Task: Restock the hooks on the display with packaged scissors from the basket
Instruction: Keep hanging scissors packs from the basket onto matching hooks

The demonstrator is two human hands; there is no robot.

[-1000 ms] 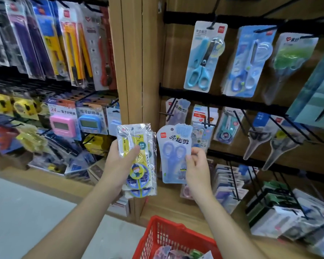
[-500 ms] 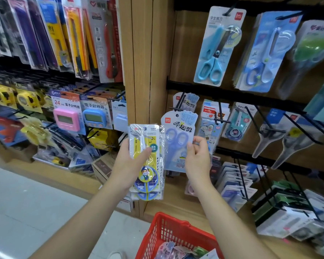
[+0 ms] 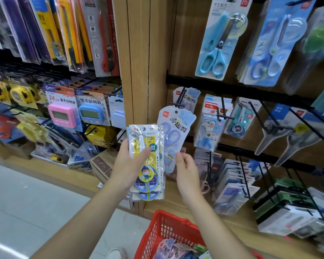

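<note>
Facing a wooden display (image 3: 138,71), left fingers (image 3: 143,152) grip yellow packs (image 3: 151,166), right fingers (image 3: 180,158) pinch blue pack (image 3: 174,131).

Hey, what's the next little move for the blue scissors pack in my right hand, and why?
Probably lift the blue pack so its hang hole slips over the tip of the hook just above. The right hand pinches its lower edge, the hole sits just below that hook, and a matching pack hangs there.
</note>
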